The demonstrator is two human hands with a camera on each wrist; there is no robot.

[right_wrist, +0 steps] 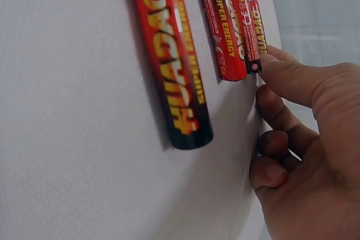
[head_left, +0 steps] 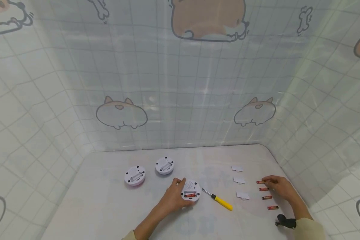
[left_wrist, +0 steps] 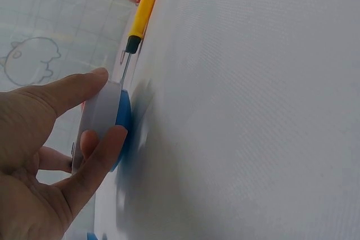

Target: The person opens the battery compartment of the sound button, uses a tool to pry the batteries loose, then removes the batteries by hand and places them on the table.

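Note:
My left hand (head_left: pixel 174 197) grips a round white device (head_left: pixel 191 185) by its sides. It lies with its battery bay upward, one red battery (head_left: pixel 190 195) inside, and the left wrist view shows a blue lower part (left_wrist: pixel 122 117). At the right, my right hand (head_left: pixel 279 186) pinches the end of the farthest battery (head_left: pixel 260 182) in a column of several red and black ones. In the right wrist view, the nearest battery (right_wrist: pixel 171 60) lies apart from the fingers; the pinched one is partly hidden behind the others.
Two more round white devices (head_left: pixel 135 175) (head_left: pixel 165 165) lie at the back left, bays bare. A yellow-handled screwdriver (head_left: pixel 222 202) points toward the held device. Three white battery covers (head_left: pixel 242 195) lie between it and the batteries. Patterned curtain walls (head_left: pixel 180 120) enclose the white tabletop (head_left: pixel 102 206).

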